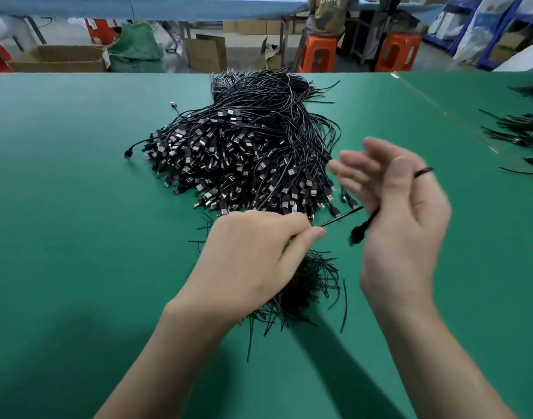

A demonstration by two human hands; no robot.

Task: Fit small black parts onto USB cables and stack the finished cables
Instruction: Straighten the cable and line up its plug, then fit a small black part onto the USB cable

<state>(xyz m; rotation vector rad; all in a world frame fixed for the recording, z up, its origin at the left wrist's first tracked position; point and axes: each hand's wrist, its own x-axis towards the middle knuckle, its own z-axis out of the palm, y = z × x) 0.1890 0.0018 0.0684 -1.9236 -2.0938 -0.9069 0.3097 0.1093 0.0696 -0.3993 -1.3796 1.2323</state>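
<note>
1. Left hand [253, 261] is low over the green bench [77, 237], thumb and forefinger pressed together on a thin black cable [340, 218] that sticks out to the right, toward the other hand.
2. Right hand [404, 219] is raised, blurred, fingers spread apart. A black cable w/ a dark end piece [357, 232] hangs across its palm side; how it is gripped I cannot tell.
3. Big pile of USB cables [247, 158] lies just beyond both hands, plugs facing the person, wires going away.
4. Under and just behind the left hand is a heap of short black parts [307, 285], thin like strips, some scattered beside it.
5. Far right of the right hand, well apart, are more cables [519, 128] on the bench.
</note>
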